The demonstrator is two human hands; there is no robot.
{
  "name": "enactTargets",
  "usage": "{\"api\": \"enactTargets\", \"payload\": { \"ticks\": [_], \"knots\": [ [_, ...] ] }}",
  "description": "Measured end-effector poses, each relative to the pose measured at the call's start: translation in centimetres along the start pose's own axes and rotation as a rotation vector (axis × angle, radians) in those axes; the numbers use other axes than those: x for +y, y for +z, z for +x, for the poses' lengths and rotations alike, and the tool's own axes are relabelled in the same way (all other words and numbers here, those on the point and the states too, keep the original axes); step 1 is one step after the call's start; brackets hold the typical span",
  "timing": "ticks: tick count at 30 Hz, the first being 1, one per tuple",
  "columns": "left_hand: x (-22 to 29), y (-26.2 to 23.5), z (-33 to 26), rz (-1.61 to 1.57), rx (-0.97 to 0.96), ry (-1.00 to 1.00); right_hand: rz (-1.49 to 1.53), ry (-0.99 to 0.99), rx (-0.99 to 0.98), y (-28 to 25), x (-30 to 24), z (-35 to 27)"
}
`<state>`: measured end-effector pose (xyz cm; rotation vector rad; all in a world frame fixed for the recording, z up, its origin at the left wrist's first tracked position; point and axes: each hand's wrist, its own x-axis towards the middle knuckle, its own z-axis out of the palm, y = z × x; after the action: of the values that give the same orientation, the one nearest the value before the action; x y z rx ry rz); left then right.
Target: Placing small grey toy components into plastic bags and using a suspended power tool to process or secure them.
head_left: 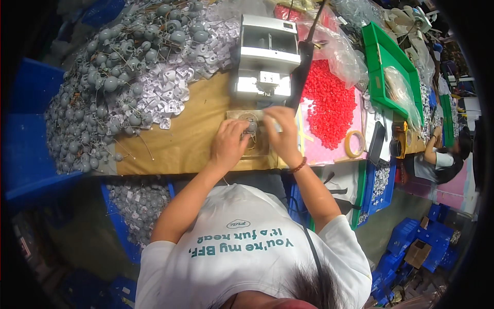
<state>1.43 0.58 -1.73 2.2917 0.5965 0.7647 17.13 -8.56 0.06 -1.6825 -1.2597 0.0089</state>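
Note:
My left hand bends its fingers and thumb around a small grey ball-shaped part with a thin wire. The part rests on a flat, pale square plate at the table's front edge. On the plate's other side is my right hand, a bracelet at its wrist. Motion smears its fingers, so I cannot make out whether they hold anything. Just beyond both hands stands a white-and-grey bench machine.
Grey balls with wires and pale plastic pieces heap up at the left. Small red parts, a tape roll and a green tray lie right. A blue bin stands far left. Another person sits far right.

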Motion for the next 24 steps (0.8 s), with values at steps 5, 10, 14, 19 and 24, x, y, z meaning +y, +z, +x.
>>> {"api": "enactTargets", "payload": {
  "ticks": [5,10,14,19,24],
  "knots": [
    [0.2,0.1,-0.1,0.008,0.004,-0.005,0.242,0.293,-0.136,2.8,-0.5,0.2],
    [0.4,-0.1,0.2,0.004,-0.005,-0.006,0.651,0.590,-0.016,4.8,-0.1,-0.1],
    [0.1,0.1,0.1,0.021,-0.007,0.008,0.800,0.730,0.097,5.3,-1.1,0.5],
    [0.3,0.0,0.4,0.004,-0.038,0.016,0.846,0.798,0.160,5.4,-1.3,1.7],
    [0.0,0.1,0.6,-0.020,-0.028,0.033,1.002,0.903,0.222,5.3,-0.7,1.9]
  ]
}}
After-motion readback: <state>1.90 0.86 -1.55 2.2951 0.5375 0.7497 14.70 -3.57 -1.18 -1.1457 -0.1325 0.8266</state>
